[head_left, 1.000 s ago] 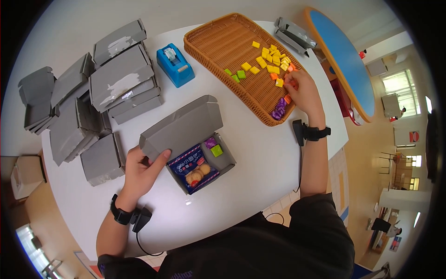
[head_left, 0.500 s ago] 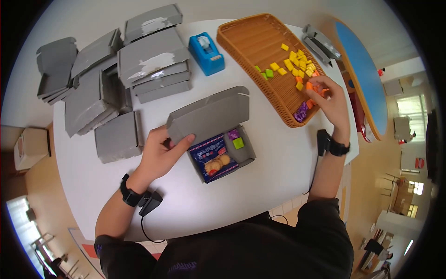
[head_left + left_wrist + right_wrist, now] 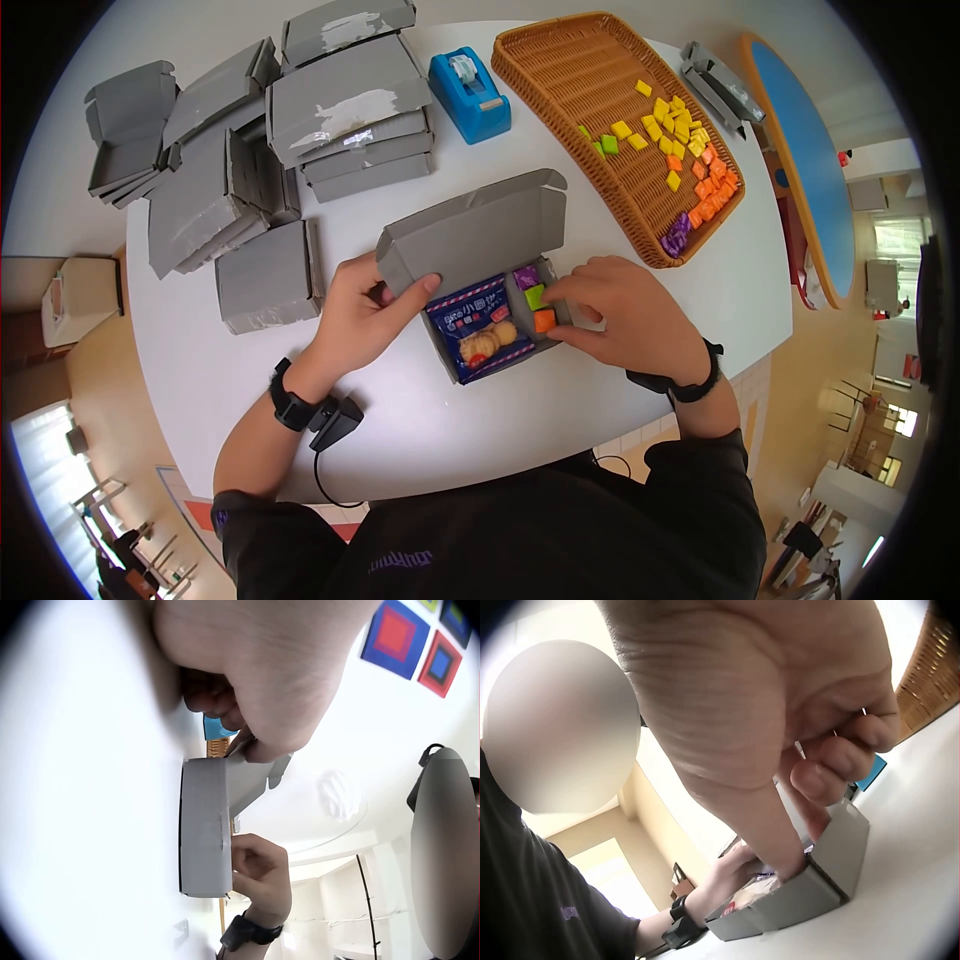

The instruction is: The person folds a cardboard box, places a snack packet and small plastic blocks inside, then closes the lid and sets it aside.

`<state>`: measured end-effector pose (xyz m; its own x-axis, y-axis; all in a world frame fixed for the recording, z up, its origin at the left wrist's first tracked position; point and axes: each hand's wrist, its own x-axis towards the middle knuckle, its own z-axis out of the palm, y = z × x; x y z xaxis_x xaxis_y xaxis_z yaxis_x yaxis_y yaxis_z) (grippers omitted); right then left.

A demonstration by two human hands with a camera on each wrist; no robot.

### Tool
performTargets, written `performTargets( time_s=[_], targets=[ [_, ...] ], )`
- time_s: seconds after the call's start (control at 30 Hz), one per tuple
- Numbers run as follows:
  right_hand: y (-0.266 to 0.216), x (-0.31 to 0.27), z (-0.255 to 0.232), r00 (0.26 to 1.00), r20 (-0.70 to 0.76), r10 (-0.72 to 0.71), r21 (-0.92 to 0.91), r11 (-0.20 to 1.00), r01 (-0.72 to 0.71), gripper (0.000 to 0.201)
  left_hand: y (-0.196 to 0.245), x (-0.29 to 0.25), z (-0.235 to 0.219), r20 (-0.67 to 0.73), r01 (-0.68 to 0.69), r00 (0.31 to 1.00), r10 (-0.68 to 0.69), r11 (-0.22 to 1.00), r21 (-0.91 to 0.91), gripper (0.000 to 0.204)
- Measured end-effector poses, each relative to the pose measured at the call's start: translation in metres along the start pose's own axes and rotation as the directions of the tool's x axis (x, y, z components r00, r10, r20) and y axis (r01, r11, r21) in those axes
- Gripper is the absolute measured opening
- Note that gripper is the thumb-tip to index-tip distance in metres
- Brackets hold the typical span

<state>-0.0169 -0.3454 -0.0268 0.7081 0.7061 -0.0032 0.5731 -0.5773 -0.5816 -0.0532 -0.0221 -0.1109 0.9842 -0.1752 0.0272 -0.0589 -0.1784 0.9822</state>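
An open grey cardboard box [image 3: 204, 825] lies on the white table with its lid [image 3: 480, 228] raised. My left hand [image 3: 362, 312] grips the lid's left edge, thumb on the inside face and fingers behind. Inside the box, a dark blue packet of biscuits [image 3: 485, 325] fills the left part. Along the right side sit a purple candy [image 3: 526, 277], a green candy [image 3: 534, 296] and an orange candy [image 3: 544, 320]. My right hand [image 3: 640, 312] reaches in over the right wall, thumb and forefinger around the orange candy. In the right wrist view the fingertips are partly hidden by the wall.
A wicker tray [image 3: 570, 75] at the back right holds several yellow, green, orange and purple candies. Stacked grey boxes [image 3: 345, 95] stand at the back left, beside a blue tape dispenser [image 3: 470, 100]. Another grey box [image 3: 720, 85] lies behind the tray.
My right hand has come from the orange candies in the tray to the box, where an orange candy now shows below the green one. My left hand keeps holding the lid.
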Motion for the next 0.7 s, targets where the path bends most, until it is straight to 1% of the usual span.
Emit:
performTargets(
  time_s=[0.03,0.13,0.17,0.2,0.27,0.33,0.37,0.43,0.57,0.63,0.7],
  targets=[
    [-0.002,0.0,-0.002,0.999,-0.03,0.017,-0.005,1.0,-0.017,0.03,0.002,0.0,0.0,0.004,0.01,1.0,-0.01,1.0,0.016,0.013],
    [0.001,-0.004,-0.03,0.974,-0.105,0.2,0.066,0.979,-0.194,0.031,0.006,0.0,0.002,-0.017,-0.027,1.0,0.026,0.999,-0.035,0.012],
    [0.009,-0.005,-0.039,0.954,-0.194,0.228,0.027,0.973,-0.227,0.029,0.006,0.001,0.003,-0.015,-0.021,1.0,0.021,0.999,-0.046,0.011],
    [0.023,-0.006,-0.048,0.926,-0.302,0.226,-0.08,0.962,-0.261,0.027,0.005,0.0,0.002,-0.01,-0.016,1.0,0.015,0.998,-0.056,0.011],
    [0.057,-0.009,-0.062,0.85,-0.499,0.171,-0.267,0.903,-0.338,0.023,0.007,0.001,0.003,-0.002,0.004,1.0,-0.004,0.998,-0.059,0.011],
    [0.097,-0.021,-0.081,0.812,-0.545,0.208,-0.209,0.905,-0.372,0.019,0.012,0.001,0.001,-0.005,0.037,0.999,-0.037,0.999,-0.037,0.011],
    [0.109,-0.027,-0.089,0.805,-0.536,0.256,-0.174,0.899,-0.402,0.02,0.012,0.0,0.0,-0.002,0.049,0.999,-0.049,0.999,-0.007,0.011],
    [0.126,-0.037,-0.1,0.789,-0.506,0.348,-0.103,0.884,-0.456,0.022,0.008,-0.001,0.0,-0.007,0.043,0.999,-0.043,0.999,-0.02,0.012],
    [0.139,-0.048,-0.1,0.793,-0.428,0.433,-0.177,0.82,-0.544,0.032,0.002,-0.001,0.002,-0.015,0.006,1.0,-0.007,0.999,-0.053,0.013],
    [0.145,-0.049,-0.099,0.801,-0.368,0.472,-0.221,0.792,-0.569,0.04,0.002,-0.001,0.003,-0.021,0.024,0.999,-0.026,0.996,-0.085,0.013],
    [0.144,-0.047,-0.096,0.804,-0.417,0.423,-0.256,0.794,-0.551,0.044,0.003,-0.002,0.003,-0.023,0.037,0.999,-0.039,0.995,-0.092,0.012]
  ],
)
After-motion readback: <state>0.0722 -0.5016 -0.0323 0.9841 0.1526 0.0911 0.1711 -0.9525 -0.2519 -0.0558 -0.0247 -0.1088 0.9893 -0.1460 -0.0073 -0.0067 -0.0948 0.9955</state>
